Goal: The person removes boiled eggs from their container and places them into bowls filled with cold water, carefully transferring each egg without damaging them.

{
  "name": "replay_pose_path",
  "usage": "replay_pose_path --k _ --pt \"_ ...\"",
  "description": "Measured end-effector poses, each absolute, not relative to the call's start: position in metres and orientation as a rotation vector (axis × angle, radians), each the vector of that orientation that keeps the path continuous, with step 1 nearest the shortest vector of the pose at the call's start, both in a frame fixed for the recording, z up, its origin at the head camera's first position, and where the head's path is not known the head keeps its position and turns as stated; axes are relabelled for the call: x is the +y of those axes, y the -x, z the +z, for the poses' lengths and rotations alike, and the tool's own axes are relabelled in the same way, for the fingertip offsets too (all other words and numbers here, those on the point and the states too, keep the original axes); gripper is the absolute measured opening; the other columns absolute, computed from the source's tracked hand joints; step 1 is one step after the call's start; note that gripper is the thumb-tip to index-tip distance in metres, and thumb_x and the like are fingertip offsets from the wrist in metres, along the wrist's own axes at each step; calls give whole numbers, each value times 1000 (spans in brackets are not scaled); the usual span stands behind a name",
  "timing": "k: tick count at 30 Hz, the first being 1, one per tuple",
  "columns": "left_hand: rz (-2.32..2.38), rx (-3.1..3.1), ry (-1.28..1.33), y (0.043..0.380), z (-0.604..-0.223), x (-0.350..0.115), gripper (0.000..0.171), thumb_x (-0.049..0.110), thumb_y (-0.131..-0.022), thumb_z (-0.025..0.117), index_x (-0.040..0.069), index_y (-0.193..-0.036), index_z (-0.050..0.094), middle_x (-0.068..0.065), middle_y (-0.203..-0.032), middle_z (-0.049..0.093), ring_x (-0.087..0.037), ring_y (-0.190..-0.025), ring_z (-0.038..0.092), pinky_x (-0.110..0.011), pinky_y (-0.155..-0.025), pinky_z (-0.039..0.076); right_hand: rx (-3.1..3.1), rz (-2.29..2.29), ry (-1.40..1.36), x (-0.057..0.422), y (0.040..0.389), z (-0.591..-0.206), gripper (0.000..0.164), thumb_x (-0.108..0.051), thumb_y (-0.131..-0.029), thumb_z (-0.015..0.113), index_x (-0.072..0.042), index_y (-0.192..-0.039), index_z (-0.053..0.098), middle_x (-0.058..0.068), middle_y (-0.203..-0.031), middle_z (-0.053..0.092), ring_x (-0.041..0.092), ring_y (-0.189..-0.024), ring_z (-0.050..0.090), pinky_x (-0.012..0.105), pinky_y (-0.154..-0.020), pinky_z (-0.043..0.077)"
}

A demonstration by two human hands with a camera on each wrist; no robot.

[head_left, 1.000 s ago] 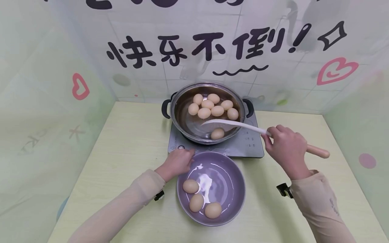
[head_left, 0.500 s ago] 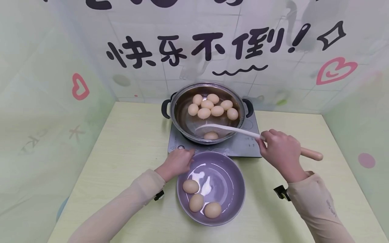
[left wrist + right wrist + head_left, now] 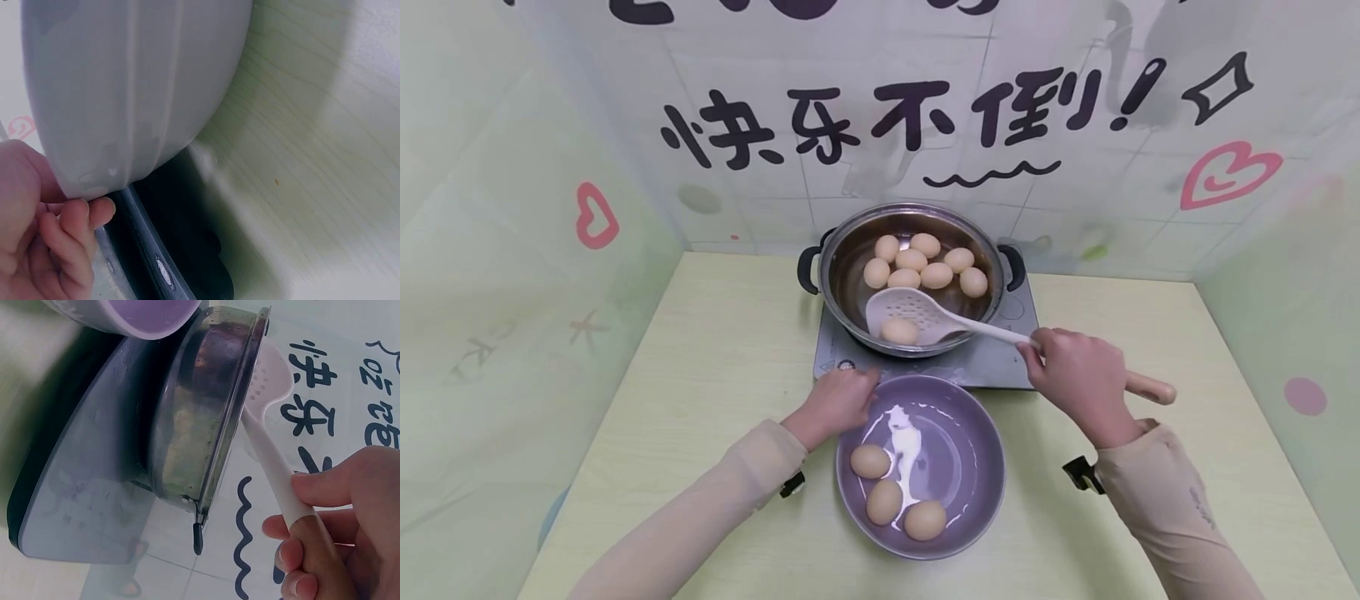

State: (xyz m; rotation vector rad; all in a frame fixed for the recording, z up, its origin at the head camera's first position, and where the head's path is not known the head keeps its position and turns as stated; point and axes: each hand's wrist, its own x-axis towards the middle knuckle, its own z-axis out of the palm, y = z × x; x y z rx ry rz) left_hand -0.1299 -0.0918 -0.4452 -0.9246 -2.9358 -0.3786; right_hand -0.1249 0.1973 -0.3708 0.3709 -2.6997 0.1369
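My right hand (image 3: 1077,379) grips a white slotted spoon (image 3: 988,330) with a wooden handle end, its fingers wrapped round the shaft in the right wrist view. The perforated head carries one egg (image 3: 899,332) at the near side of the steel pot (image 3: 852,321). Several more eggs (image 3: 936,275) lie together toward the pot's far side. With thumb and fingers, my left hand (image 3: 838,398) pinches the rim of the purple bowl (image 3: 995,492); the left wrist view shows fingertips (image 3: 100,212) at its edge. Three eggs (image 3: 884,502) sit in the bowl's near left part.
Under the pot is a flat grey induction cooker (image 3: 1000,358), close behind the bowl. The pot's black side handles (image 3: 807,269) stick out left and right. A pale wooden table (image 3: 722,333) meets a printed wall (image 3: 760,217) at the back.
The spoon has moved left and its head has turned face up, with the lone egg lifted on it. My right hand has shifted left. The left hand and bowl stay put.
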Motion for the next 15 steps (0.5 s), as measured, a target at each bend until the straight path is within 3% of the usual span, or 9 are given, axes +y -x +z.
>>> replay_pose_path --k 15 --pt "-365 -2955 908 129 -444 -91 14 13 -78 67 8 -76 54 -4 -59 56 -27 -53 55 -37 -46 42 -2998 183 -314 193 129 -360 39 -31 -87 53 -16 -53 44 -1 -44 37 20 -39 37 35 -34 26"
